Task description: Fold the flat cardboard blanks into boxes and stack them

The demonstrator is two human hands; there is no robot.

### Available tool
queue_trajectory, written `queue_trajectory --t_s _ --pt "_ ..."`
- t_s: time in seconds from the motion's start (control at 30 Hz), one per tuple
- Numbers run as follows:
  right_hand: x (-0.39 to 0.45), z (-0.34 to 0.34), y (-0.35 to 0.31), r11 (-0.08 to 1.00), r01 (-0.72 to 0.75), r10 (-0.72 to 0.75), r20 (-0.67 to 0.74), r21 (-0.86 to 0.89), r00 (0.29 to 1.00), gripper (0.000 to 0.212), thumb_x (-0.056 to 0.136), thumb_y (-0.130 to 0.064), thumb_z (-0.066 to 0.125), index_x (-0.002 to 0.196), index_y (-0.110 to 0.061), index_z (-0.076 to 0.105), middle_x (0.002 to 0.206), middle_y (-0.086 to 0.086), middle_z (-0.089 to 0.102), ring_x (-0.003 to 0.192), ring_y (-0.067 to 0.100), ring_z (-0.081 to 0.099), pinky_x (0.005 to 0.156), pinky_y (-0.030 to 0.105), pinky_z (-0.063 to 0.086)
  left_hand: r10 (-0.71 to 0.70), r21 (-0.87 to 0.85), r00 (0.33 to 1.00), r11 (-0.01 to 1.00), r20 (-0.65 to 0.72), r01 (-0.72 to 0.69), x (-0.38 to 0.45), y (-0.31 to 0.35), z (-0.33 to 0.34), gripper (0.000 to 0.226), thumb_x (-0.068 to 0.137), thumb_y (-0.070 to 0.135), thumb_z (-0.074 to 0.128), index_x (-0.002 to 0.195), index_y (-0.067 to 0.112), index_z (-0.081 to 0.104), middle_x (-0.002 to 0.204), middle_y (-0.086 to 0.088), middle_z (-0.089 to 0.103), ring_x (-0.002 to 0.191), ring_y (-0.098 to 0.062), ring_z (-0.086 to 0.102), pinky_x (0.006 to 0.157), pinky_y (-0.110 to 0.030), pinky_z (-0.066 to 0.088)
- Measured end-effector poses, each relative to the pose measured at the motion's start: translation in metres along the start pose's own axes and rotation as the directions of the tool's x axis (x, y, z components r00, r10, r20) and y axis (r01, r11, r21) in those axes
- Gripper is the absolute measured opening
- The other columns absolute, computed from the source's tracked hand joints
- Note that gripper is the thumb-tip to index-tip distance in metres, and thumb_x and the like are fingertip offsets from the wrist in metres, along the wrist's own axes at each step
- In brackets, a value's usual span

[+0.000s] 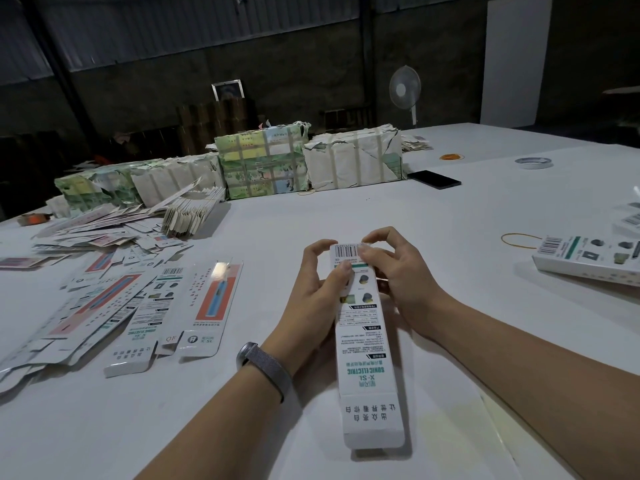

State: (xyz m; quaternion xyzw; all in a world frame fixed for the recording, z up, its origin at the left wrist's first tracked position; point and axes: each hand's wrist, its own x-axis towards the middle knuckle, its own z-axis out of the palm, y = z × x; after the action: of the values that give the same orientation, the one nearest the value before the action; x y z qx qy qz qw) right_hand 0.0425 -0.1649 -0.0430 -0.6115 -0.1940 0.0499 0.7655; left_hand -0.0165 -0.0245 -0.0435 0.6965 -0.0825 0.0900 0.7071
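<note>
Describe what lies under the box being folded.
Under the box, held by the left hand and right hand, only white table and its shadow show. The patch directly beneath is covered.

Folding a long white carton at a white table

Left hand (320, 292) and right hand (398, 275) gripping the far end of the carton (369, 358), fingers curled round its barcode end. Flat blanks (114, 299) spread at left; wrapped bundles (263, 161) behind; finished box (588, 259) at right.
</note>
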Motion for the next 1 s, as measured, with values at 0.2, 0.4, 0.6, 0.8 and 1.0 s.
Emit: queue_trajectory --t_s 0.2,0.4,0.6,0.8,1.0 --pt "-0.001 0.001 -0.003 0.998 -0.006 0.011 -0.069 0.064 0.998 0.023 0.100 -0.016 0.056 0.078 -0.021 0.060 0.077 0.007 0.068 0.059 0.015 0.066 0.046 0.025 0.050 -0.013 0.035 1.000 0.999 0.012 0.012 -0.001 0.000 0.001 0.025 0.106 0.021 0.048 0.128 0.030 0.040 0.084 -0.003 0.077 0.068 -0.021 0.072 0.058 -0.030 0.058" --pt "0.001 -0.001 -0.001 0.994 -0.030 0.042 -0.110 0.106 0.993 0.017 0.097 -0.015 0.062 0.080 -0.016 0.063 0.077 0.004 0.071 0.065 0.015 0.066 0.057 0.027 0.053 -0.025 0.039 1.000 0.999 0.005 0.025 -0.001 0.001 0.002 0.028 0.105 0.022 0.050 0.130 0.029 0.040 0.087 -0.005 0.078 0.070 -0.023 0.072 0.061 -0.032 0.060" --pt "0.002 -0.003 0.000 0.991 -0.013 0.038 -0.186 0.136 0.982 0.018 0.096 -0.015 0.063 0.079 -0.018 0.064 0.083 0.005 0.070 0.075 0.020 0.063 0.065 0.031 0.047 -0.041 0.044 0.999 0.998 -0.006 0.041 -0.001 0.000 0.001 0.027 0.105 0.026 0.050 0.129 0.033 0.039 0.088 -0.002 0.078 0.070 -0.022 0.073 0.058 -0.031 0.058" --pt "-0.009 0.008 -0.011 0.913 0.106 -0.085 0.069 -0.393 0.994 0.019 0.091 -0.030 0.070 0.106 -0.026 0.059 0.095 -0.006 0.064 0.074 0.008 0.066 0.060 0.029 0.055 0.006 -0.022 0.972 1.000 -0.236 -0.011 -0.002 0.003 -0.002 0.034 0.104 0.027 0.052 0.130 0.038 0.031 0.096 -0.012 0.075 0.070 -0.028 0.076 0.052 -0.031 0.058" --pt "-0.034 0.019 -0.044 0.283 0.229 -0.086 0.214 -0.931 0.973 0.074 0.082 -0.052 0.065 0.147 -0.031 0.036 0.124 0.001 0.056 0.109 0.023 0.057 0.088 0.039 0.049 0.021 -0.107 0.979 0.993 -0.201 -0.043 0.002 0.005 -0.003 0.033 0.099 0.032 0.054 0.119 0.045 0.031 0.097 -0.011 0.073 0.072 -0.021 0.076 0.048 -0.033 0.058"
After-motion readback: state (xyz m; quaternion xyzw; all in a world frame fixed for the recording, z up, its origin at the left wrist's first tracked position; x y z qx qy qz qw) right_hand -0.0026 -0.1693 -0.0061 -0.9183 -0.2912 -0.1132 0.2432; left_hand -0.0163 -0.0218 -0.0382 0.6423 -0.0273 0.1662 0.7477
